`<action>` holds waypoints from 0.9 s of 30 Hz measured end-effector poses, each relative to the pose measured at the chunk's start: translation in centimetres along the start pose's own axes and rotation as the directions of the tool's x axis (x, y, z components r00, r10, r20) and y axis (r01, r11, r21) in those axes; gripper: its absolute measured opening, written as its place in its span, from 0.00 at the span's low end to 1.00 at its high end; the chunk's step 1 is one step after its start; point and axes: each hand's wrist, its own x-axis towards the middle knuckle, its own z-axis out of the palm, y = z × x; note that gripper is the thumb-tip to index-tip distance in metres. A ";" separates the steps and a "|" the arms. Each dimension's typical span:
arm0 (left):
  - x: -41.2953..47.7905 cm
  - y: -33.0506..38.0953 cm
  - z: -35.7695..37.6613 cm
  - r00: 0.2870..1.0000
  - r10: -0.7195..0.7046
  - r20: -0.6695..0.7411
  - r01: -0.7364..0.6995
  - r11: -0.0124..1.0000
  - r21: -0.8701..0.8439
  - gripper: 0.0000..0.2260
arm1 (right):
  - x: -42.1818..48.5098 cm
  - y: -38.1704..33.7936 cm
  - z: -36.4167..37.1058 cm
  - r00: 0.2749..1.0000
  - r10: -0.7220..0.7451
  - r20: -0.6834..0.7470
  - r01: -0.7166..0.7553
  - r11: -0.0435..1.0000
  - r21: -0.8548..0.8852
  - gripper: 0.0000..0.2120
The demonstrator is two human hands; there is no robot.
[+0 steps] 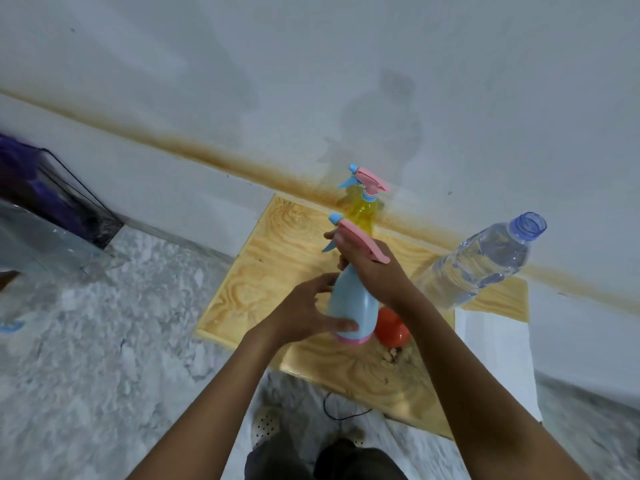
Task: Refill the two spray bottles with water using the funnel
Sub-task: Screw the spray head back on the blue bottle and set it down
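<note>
Now steady the blue spray bottle mid-surface: your left hand clasps its base, your right hand wraps its neck under the pink head; twist there, I'd judge. Contents unclear. Yellow spray bottle stands beyond, orange funnel just right, uncapped water bottle farther right, well filled.

The right hand covers the neck of the blue spray bottle, so the joint between head and body cannot be seen. That bottle hides most of the orange funnel. The purple thing at the left edge is blurred and cut off.
</note>
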 end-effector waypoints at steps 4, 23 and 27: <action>-0.4 -0.1 -0.6 0.992 0.085 -0.090 -0.090 0.995 -0.049 0.33 | -0.5 -0.6 0.9 0.988 -0.107 -0.112 0.105 0.994 -0.028 0.13; 16.0 -2.9 -8.3 0.917 0.009 -0.398 0.040 0.993 0.115 0.32 | 7.7 6.6 -1.4 0.815 0.156 -0.558 -0.243 0.966 -0.085 0.28; 18.6 -4.5 -8.2 0.927 -0.011 -0.375 0.043 0.996 0.076 0.34 | 10.9 7.5 -2.0 0.800 0.145 -0.582 -0.255 0.960 -0.111 0.30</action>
